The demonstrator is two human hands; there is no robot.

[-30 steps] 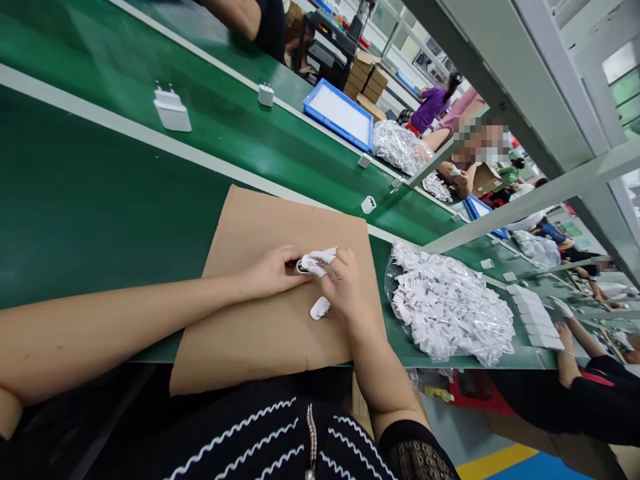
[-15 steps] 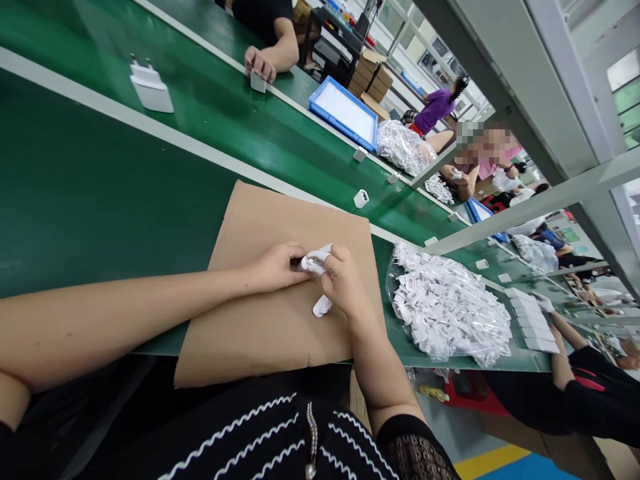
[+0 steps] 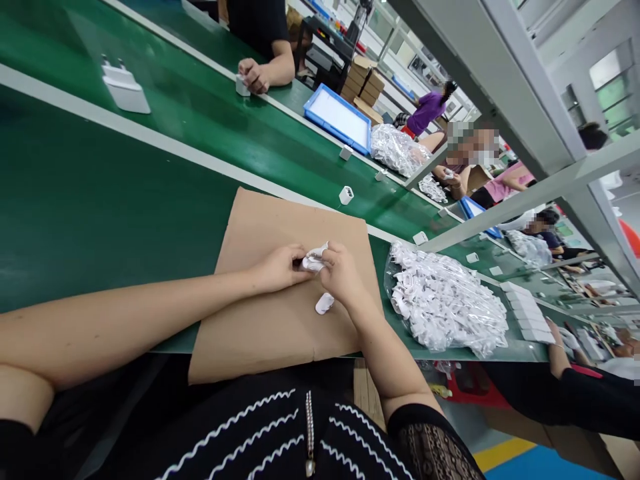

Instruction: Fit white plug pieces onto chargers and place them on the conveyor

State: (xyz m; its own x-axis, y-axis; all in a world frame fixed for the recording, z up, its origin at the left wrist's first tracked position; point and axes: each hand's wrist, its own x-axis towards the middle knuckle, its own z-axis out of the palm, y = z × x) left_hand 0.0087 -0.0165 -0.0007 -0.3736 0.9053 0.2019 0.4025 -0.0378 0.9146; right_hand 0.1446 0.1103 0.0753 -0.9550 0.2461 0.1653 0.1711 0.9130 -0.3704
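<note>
A small white plastic piece (image 3: 314,260) is held between my two hands above a brown cardboard sheet (image 3: 265,333). My left hand (image 3: 283,268) grips its left side with closed fingers. From the right, my right hand (image 3: 343,270) pinches the same piece, with the fingertips partly over it. Just below my right hand, another small white piece (image 3: 325,304) lies on the cardboard. Right of the sheet sits a clear plastic bag (image 3: 447,300) full of small white parts.
White plug adapters (image 3: 126,90) are spaced along the green conveyor (image 3: 200,127) beyond the cardboard. White blocks (image 3: 527,312) stand in a row at the right. A metal post (image 3: 505,200) slants over the bench. Across the belt, a person's hand (image 3: 254,75) holds an adapter.
The adapters on the belt have shifted left in view, and the view itself has moved slightly. Both my hands keep hold of the white piece.
</note>
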